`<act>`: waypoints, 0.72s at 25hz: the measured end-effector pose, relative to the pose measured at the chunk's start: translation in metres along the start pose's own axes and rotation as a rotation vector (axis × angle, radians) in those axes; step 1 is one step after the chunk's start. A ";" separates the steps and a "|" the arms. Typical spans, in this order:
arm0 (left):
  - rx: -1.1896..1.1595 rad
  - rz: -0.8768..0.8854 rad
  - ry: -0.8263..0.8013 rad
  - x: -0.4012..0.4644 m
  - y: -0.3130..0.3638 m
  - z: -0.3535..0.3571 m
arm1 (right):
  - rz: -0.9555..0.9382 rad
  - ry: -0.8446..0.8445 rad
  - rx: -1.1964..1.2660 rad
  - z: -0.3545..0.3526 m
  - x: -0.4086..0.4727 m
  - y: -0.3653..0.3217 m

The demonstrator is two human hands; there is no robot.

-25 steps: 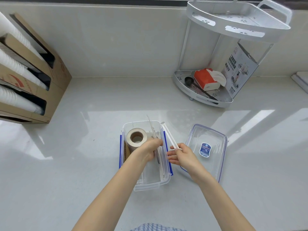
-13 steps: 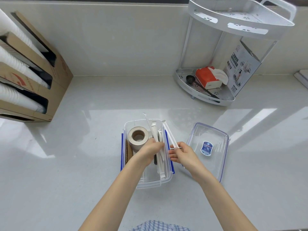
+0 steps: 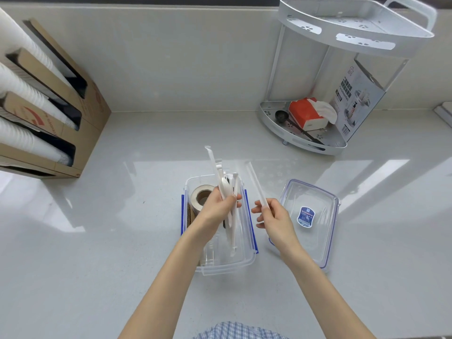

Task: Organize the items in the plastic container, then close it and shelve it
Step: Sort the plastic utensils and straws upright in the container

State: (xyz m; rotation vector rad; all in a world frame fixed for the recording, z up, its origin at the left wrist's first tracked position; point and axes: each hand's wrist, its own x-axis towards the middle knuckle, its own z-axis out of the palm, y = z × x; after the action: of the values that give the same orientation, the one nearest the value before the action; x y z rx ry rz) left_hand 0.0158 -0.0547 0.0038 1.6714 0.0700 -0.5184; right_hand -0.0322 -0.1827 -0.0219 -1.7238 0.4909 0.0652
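A clear plastic container [image 3: 241, 261] with blue side clips sits open on the white counter. A roll of brown tape [image 3: 198, 197] stands in its far left corner. My left hand [image 3: 217, 207] holds a bundle of white wrapped straws [image 3: 233, 216] upright over the container, their lower ends inside it. My right hand [image 3: 272, 217] pinches a single wrapped straw [image 3: 255, 183], lifted just right of the container. The clear lid [image 3: 325, 209] with a blue label lies on the counter to the right.
A white two-tier corner rack [image 3: 303, 140] stands at the back right, holding a red tissue pack, a black scoop and a printed box. A cardboard dispenser [image 3: 80, 123] with stacked white cups is at the left against the wall.
My left hand has gathered the straws and raised them upright out of the container. My right hand has lifted its single straw up and slightly to the right.
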 end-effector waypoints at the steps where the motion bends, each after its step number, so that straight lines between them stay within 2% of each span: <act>1: -0.040 0.006 -0.003 -0.001 0.002 -0.005 | -0.020 0.001 0.038 0.000 0.000 -0.005; 3: -0.095 0.029 -0.030 -0.005 0.005 -0.012 | -0.081 -0.023 0.061 0.001 -0.002 -0.019; 9: 0.006 0.165 -0.127 -0.020 0.006 -0.014 | -0.267 -0.170 0.040 0.019 -0.005 -0.052; 18: 0.027 0.143 -0.160 -0.024 0.003 -0.012 | -0.252 -0.156 -0.199 0.026 -0.004 -0.061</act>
State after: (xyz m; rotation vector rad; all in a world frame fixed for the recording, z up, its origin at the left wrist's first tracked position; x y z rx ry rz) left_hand -0.0012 -0.0377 0.0161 1.6411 -0.1729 -0.5450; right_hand -0.0082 -0.1486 0.0299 -1.9451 0.1533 0.0681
